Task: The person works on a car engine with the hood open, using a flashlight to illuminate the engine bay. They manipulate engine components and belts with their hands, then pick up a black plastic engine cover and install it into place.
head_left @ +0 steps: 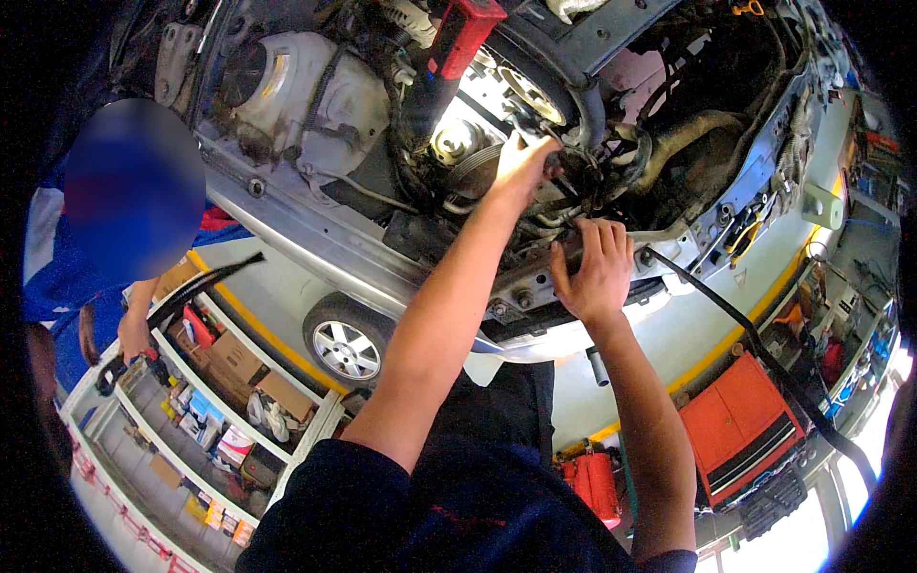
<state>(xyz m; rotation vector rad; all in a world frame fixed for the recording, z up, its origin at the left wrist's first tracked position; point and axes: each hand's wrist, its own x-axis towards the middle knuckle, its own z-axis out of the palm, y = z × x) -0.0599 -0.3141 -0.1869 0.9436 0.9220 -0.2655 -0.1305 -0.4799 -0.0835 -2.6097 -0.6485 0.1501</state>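
Note:
My left hand (523, 170) reaches deep into the engine bay and is closed. A dark piece shows beside its fingers, but I cannot make out what it is. Just left of this hand are a bright round pulley (457, 140) and a ribbed belt (475, 172). My right hand (597, 269) lies on the metal front panel (523, 294), thumb apart and fingers reaching over the panel's upper edge. A red work lamp (465, 36) stands above, and bright light falls on the pulleys.
A black hose (755, 339) runs from the panel toward the lower right, past a red tool cabinet (740, 430). Shelves (215, 411) with boxes stand lower left. There a co-worker in blue (95, 258) has a hand (134, 336) near the shelf. A wheel (346, 346) shows below the fender.

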